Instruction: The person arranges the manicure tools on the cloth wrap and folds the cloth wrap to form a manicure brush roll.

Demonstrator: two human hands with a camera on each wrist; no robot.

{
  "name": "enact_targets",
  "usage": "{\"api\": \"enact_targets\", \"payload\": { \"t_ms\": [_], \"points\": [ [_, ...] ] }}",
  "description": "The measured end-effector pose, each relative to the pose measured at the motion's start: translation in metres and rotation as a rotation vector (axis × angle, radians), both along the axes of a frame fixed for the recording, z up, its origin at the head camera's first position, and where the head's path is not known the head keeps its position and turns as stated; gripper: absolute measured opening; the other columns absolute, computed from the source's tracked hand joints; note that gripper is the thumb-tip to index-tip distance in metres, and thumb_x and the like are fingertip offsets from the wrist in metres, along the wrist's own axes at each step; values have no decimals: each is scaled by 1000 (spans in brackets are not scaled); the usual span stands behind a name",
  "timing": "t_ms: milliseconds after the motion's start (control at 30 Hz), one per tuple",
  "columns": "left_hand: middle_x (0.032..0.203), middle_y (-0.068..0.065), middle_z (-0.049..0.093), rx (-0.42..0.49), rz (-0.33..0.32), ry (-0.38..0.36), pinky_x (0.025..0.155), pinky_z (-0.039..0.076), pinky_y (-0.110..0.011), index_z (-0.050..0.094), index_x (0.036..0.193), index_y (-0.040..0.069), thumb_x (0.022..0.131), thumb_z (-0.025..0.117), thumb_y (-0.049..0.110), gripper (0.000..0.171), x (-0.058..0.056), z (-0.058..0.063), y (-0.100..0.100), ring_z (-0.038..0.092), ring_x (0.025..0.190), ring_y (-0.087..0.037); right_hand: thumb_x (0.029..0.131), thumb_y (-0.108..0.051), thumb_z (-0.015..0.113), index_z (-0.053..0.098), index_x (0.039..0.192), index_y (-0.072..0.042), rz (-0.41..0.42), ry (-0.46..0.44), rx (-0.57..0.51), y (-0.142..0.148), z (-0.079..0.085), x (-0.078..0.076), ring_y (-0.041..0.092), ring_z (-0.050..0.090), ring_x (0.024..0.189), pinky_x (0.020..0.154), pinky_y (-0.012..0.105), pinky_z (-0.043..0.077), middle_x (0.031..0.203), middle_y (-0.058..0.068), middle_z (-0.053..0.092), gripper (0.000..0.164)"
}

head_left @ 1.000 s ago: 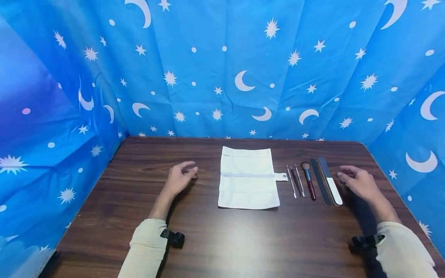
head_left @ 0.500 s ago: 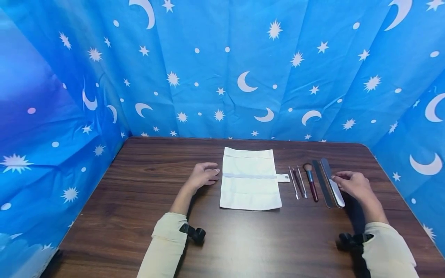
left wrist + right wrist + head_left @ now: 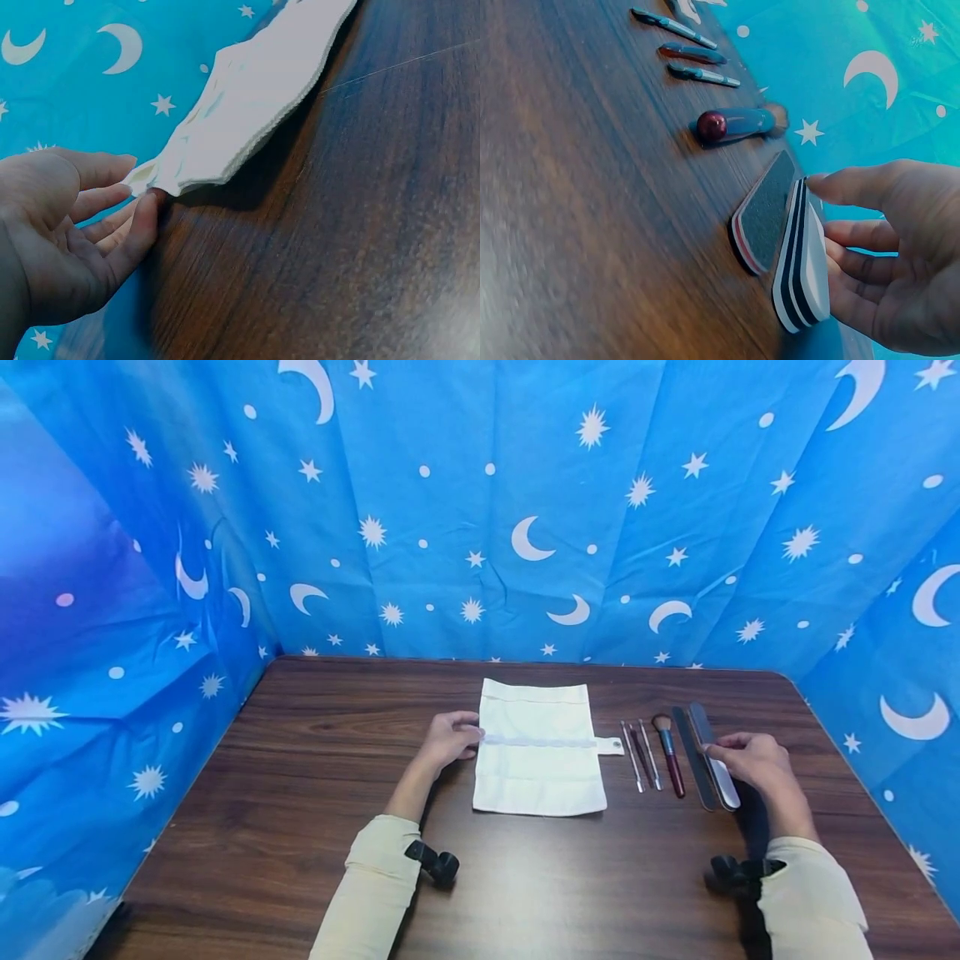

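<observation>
My left hand (image 3: 450, 739) pinches the left edge of a white cloth roll pouch (image 3: 536, 781), which lies unfolded on the table; thumb and fingers meet at its edge in the left wrist view. At the right, my right hand (image 3: 753, 757) holds a grey and white nail buffer (image 3: 804, 262) between thumb and fingers. The buffer leans up on its long edge, striped side showing in the right wrist view. Just left of it lies a dark nail file (image 3: 765, 210), flat on the wood.
Between pouch and file lie a makeup brush (image 3: 669, 756) with a red handle, two thin metal cuticle tools (image 3: 651, 756) and a slim dark red tool (image 3: 641, 753). The pouch's snap strap (image 3: 610, 746) points toward them. Blue star-patterned cloth (image 3: 450, 510) hangs behind the table (image 3: 300, 777).
My left hand has moved right to the pouch and taken its edge. My right hand has moved left to the nail buffer, grasped it and tipped it up.
</observation>
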State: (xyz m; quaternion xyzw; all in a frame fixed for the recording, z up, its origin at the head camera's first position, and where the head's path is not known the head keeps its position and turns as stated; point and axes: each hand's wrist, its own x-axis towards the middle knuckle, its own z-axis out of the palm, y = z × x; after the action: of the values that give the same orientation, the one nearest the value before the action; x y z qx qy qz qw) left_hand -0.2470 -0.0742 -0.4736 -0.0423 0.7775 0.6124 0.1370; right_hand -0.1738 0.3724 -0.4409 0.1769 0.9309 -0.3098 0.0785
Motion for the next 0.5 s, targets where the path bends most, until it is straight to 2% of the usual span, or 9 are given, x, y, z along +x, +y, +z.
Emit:
{"api": "enact_targets", "payload": {
  "t_ms": [233, 500],
  "points": [
    [114, -19, 74, -134, -33, 53, 73, 62, -34, 69, 126, 2, 92, 72, 9, 34, -1, 2, 5, 73, 96, -25, 100, -29, 62, 60, 124, 15, -40, 6, 26, -3, -2, -2, 43, 57, 96, 82, 54, 51, 115, 37, 63, 50],
    [100, -10, 71, -245, -53, 135, 62, 57, -25, 73, 119, 4, 93, 72, 10, 27, -2, -1, 7, 62, 76, -13, 97, -28, 65, 65, 118, 13, -83, 12, 41, -4, -5, -4, 40, 59, 92, 78, 51, 50, 108, 33, 67, 46]
  ]
}}
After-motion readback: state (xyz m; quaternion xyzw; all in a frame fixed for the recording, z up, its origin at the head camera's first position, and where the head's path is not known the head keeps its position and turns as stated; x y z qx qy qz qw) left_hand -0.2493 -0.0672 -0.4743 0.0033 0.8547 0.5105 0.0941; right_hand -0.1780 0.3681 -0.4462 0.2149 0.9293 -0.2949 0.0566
